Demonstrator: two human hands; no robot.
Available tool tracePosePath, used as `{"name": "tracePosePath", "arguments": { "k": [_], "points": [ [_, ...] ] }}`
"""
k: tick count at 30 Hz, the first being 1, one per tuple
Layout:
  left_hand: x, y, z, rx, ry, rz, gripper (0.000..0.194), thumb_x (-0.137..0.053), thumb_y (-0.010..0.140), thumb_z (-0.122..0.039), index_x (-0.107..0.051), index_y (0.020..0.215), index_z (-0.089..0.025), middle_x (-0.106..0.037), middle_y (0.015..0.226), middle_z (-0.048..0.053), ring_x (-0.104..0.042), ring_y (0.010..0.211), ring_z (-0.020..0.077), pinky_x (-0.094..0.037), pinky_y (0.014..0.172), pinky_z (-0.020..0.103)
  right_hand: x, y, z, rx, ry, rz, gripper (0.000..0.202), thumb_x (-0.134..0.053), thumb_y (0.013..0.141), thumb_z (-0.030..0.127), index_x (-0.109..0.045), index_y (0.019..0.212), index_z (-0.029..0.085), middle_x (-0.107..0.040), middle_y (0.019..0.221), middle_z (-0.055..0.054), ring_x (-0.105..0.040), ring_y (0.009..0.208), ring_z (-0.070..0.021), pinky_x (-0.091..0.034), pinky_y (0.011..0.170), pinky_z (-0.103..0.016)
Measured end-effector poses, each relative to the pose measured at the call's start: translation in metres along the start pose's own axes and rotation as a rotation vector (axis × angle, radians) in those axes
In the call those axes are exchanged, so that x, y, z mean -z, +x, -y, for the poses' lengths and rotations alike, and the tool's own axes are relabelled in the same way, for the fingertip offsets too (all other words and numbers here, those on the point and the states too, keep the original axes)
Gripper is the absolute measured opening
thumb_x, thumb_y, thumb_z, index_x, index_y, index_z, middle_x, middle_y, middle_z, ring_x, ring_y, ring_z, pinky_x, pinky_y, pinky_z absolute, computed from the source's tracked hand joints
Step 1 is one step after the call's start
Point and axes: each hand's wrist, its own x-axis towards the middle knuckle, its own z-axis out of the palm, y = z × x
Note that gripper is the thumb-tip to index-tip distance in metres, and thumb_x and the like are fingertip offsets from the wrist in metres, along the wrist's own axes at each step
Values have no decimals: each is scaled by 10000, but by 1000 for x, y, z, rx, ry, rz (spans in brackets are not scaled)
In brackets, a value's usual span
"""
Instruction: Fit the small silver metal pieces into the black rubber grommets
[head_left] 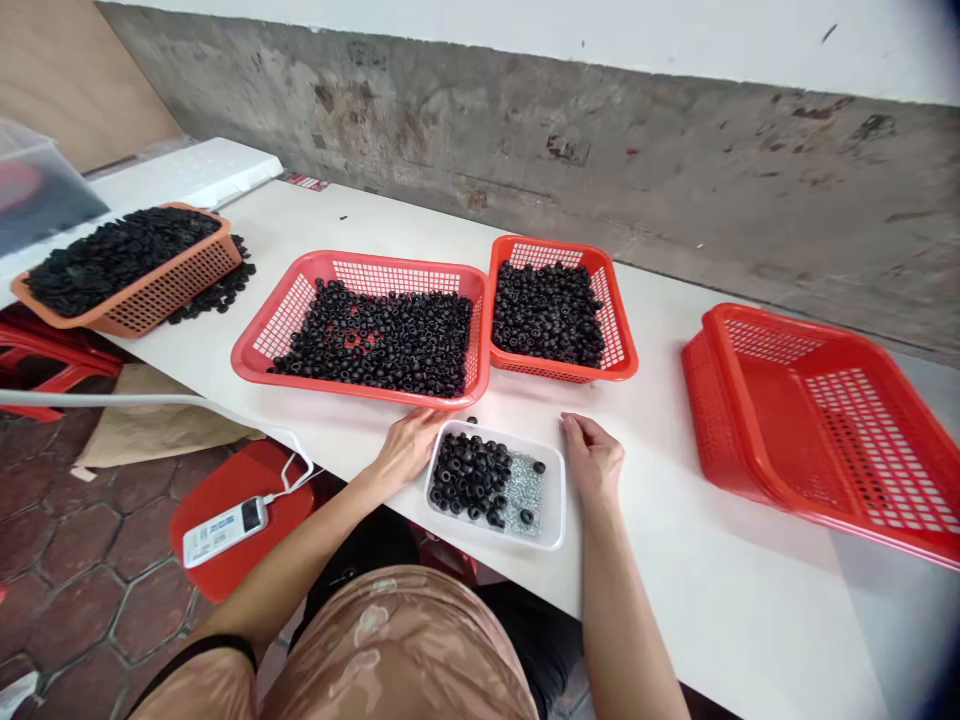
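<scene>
A small white plastic tub (555, 515) lies on the table right in front of me. Black ring-like beads (469, 475) fill its left part, and tiny clear or silvery pieces (523, 490) cover its right part, with a couple of black ones among them. My left hand (411, 447) rests at the tub's upper left corner, below the pink basket, its fingers drawn together; what they hold, if anything, is hidden. To the right of the tub my right hand (596, 455) is closed, thumb against forefinger, with anything between them too small to make out. One loose bead (472, 420) lies above the tub.
A pink basket (251, 365) and a red basket (622, 360) hold many black beads. Farther left, an orange basket (161, 300) is heaped with flat black pieces, some spilled beside it. Stacked red baskets (720, 420) stand right. A white power bank (225, 530) with cable lies on a red stool (247, 560).
</scene>
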Motion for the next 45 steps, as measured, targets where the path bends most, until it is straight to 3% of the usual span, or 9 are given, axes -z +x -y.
{"name": "tracePosePath", "arguments": {
  "k": [12, 17, 22, 26, 30, 33, 36, 40, 45],
  "points": [
    [0, 47, -11, -174, 51, 305, 436, -427, 1005, -151, -559, 1406, -261, -594, 1439, 81, -636, 1228, 242, -557, 959, 359, -1, 1, -1, -20, 16, 16, 541, -601, 794, 617, -782, 983, 143, -765, 899, -105, -698, 826, -255, -543, 807, -349],
    [-3, 47, -12, -172, 25, 173, 259, -479, 987, -130, -703, 1094, -202, -719, 1105, 67, -717, 927, 200, -566, 806, 288, -1, 2, -2, -17, 15, 17, 535, -605, 803, 601, -782, 1001, 137, -765, 904, -102, -697, 849, -247, -546, 826, -333],
    [17, 11, -16, 17, 10, -99, 196, -501, 1014, -239, -655, 1115, -172, -713, 1031, 94, -707, 879, 205, -557, 779, 306, -2, 2, -2, -34, 25, 19, 527, -606, 807, 598, -784, 1001, 142, -764, 911, -99, -697, 852, -243, -547, 827, -329],
    [35, -7, -46, -41, -84, -238, 204, -552, 1007, -324, -636, 1138, -192, -701, 927, 44, -681, 781, 158, -539, 727, 261, -1, 0, 2, -51, 30, 21, 523, -612, 802, 602, -785, 997, 149, -764, 922, -96, -698, 874, -252, -543, 842, -341],
    [51, 5, -63, -86, -28, -265, 351, -597, 968, -440, -624, 1211, -190, -706, 990, 78, -667, 931, 220, -544, 822, 330, 0, -1, 5, -63, 28, 28, 526, -613, 789, 611, -789, 986, 156, -766, 965, -104, -699, 939, -279, -533, 896, -368],
    [75, 31, -41, 73, 53, -312, 299, -517, 1007, -417, -665, 1141, -195, -698, 970, 79, -637, 930, 232, -527, 845, 356, 0, 0, 4, -69, 26, 30, 545, -616, 771, 625, -790, 989, 156, -767, 977, -112, -699, 953, -293, -529, 913, -385],
    [100, 63, -1, 261, 213, -119, 338, -513, 999, -399, -660, 1201, -171, -668, 1147, 130, -591, 1107, 296, -463, 1004, 435, 0, 0, 3, -68, 23, 31, 564, -610, 760, 639, -790, 991, 157, -768, 965, -116, -700, 951, -297, -531, 913, -390],
    [112, 97, 39, 387, 232, 423, 707, -649, 879, -547, -439, 1495, -271, -486, 1474, 155, -424, 1371, 390, -397, 1083, 474, 1, 1, 2, -69, 17, 31, 564, -604, 758, 645, -790, 980, 161, -768, 954, -118, -704, 950, -299, -532, 917, -395],
    [102, 109, 48, 431, 253, 528, 624, -601, 868, -623, -555, 1384, -274, -523, 1428, 167, -531, 1268, 405, -432, 1026, 476, 0, 3, -1, -81, 3, 16, 570, -620, 749, 637, -787, 1001, 155, -767, 941, -118, -707, 923, -296, -530, 908, -398]
  ]
}}
